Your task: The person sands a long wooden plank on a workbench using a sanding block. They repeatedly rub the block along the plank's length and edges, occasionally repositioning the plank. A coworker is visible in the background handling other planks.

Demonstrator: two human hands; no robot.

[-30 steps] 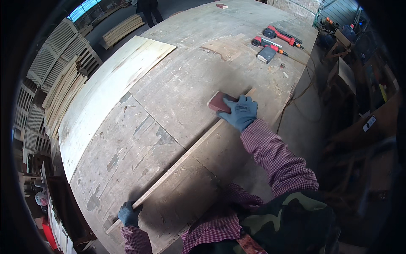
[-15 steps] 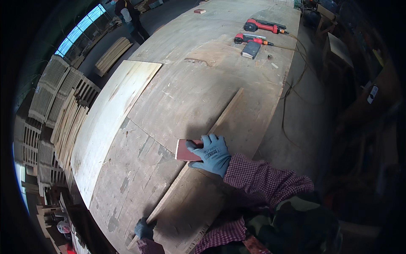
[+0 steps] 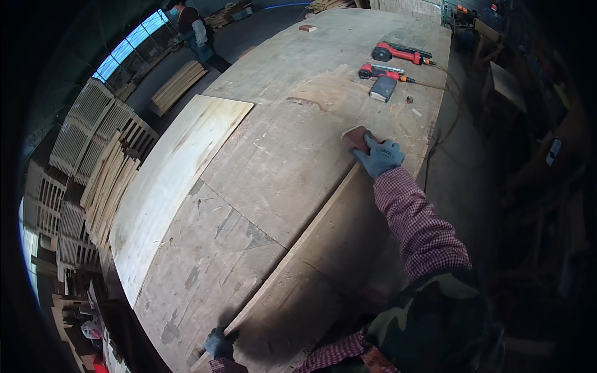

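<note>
A long, narrow wooden strip (image 3: 293,250) lies slantwise on the large wooden worktable (image 3: 249,180). My right hand (image 3: 382,156), in a blue-grey work glove, is closed around a reddish-brown sanding block (image 3: 355,137) at the strip's far end. The fingers hide part of the block, and whether it touches the wood there I cannot tell. At the near end my left hand (image 3: 219,343), gloved alike, is closed on the strip; its fingertips are partly in shadow.
Two red-and-black air nailers (image 3: 407,56) (image 3: 387,73) with a hose lie far right by a dark block (image 3: 382,89). Another reddish block (image 3: 308,28) sits farther off. A pale plywood sheet (image 3: 180,186) covers the table's left side. Beyond are stacked slats (image 3: 109,193) and a person (image 3: 194,31).
My right hand has slid the sanding block away from me and rightward along the strip to its far end. My left hand keeps its hold near the strip's near end.
</note>
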